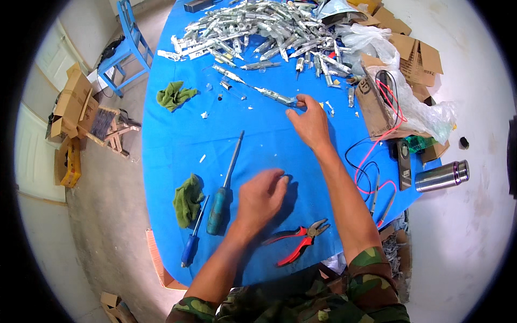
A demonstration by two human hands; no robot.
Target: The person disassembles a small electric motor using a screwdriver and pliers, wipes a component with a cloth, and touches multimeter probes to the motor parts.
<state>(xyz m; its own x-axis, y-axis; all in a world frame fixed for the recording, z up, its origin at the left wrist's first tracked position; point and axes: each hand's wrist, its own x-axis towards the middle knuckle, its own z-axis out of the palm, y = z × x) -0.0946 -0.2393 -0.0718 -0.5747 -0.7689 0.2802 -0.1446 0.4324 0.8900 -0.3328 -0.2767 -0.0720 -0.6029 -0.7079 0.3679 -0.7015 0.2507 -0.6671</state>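
My right hand reaches out over the blue-covered table, thumb and forefinger closed at the near end of a slim silver stick-shaped part. That part's exact kind does not show. Closer to me, my left hand hovers over the cloth, slightly blurred, with fingers curled in; anything inside them is hidden. Left of it lies a long screwdriver with a teal handle, beside a smaller blue-handled screwdriver. Red-handled pliers rest between my forearms with their jaws pointing away to the right.
A heap of similar silver parts covers the table's far end. Two green rags lie on the left. Red and black test leads, a cardboard box and a steel flask stand right. A blue chair is beyond the left edge.
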